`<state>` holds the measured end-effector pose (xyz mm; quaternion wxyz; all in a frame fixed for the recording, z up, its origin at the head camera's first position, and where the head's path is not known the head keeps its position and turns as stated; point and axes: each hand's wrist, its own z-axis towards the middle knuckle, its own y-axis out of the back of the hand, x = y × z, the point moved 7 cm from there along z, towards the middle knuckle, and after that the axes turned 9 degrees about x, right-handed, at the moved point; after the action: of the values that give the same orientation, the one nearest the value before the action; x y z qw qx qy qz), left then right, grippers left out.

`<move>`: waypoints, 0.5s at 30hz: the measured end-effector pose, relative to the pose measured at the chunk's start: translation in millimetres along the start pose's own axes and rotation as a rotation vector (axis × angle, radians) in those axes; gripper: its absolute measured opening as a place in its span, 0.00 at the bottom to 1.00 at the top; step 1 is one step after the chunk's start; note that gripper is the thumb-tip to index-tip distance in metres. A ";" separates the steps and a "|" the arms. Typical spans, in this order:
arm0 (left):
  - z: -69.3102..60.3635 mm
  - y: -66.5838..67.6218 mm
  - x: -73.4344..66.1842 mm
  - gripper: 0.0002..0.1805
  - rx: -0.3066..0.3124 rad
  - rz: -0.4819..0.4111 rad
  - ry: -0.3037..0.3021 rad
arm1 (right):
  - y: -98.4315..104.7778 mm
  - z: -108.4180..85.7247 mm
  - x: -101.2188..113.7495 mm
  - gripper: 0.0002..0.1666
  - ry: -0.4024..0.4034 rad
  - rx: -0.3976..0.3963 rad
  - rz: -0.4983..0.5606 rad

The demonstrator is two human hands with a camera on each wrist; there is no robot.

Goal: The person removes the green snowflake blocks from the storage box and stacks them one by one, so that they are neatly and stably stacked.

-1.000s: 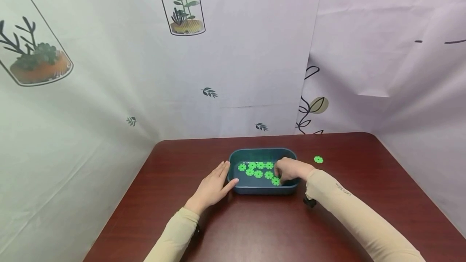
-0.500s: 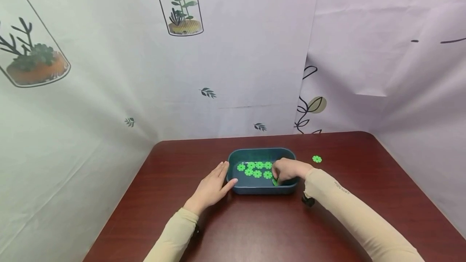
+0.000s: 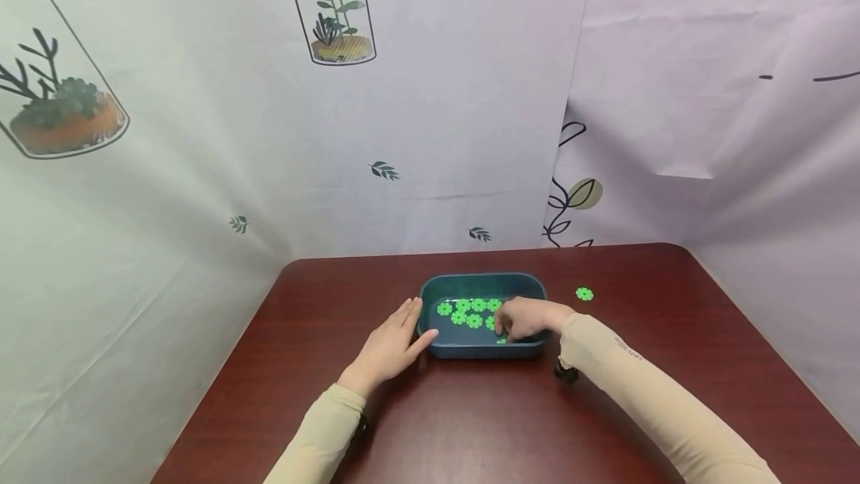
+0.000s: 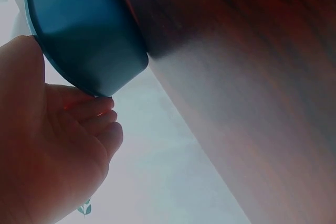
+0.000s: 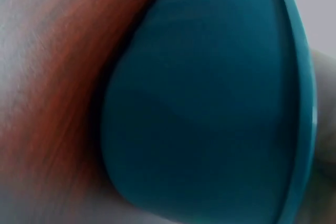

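Observation:
A dark teal tray (image 3: 457,351) with rounded corners sits on the table, and several flat green snowflake discs (image 3: 474,321) lie on its floor. My left hand (image 3: 386,349) rests against the tray's left end, fingers extended along the outside and thumb at the near rim. In the left wrist view its fingertips touch the tray wall (image 4: 84,30). Reaching over the right end, my right hand (image 3: 527,317) has curled fingers low inside the tray. They pinch one snowflake disc (image 3: 501,340) near the front wall; most of it is hidden. The tray's outer wall (image 5: 199,98) blocks the right wrist view.
One more green snowflake disc (image 3: 584,294) lies on the table to the right of the tray. The dark red wooden table (image 3: 470,417) ends at a pale patterned curtain (image 3: 430,133) behind and at both sides.
My right hand has shifted slightly left and toward the tray's front wall, and the disc under its fingers has tilted and become mostly covered. My left hand keeps its place.

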<state>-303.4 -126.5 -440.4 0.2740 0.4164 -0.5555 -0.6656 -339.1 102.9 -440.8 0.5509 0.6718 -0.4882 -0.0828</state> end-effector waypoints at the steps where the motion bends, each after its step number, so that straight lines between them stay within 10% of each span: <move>1: 0.1 -0.5 0.4 0.45 0.002 0.002 0.002 | -0.9 0.7 1.1 0.09 0.003 -0.001 -0.004; 15: -0.5 -1.4 0.8 0.45 -0.014 0.008 0.004 | -4.7 4.3 3.9 0.15 -0.023 -0.026 0.021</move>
<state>-303.2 -127.1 -442.0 0.2806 0.4135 -0.5520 -0.6675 -337.3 96.8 -444.6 0.5547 0.6583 -0.5006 -0.0910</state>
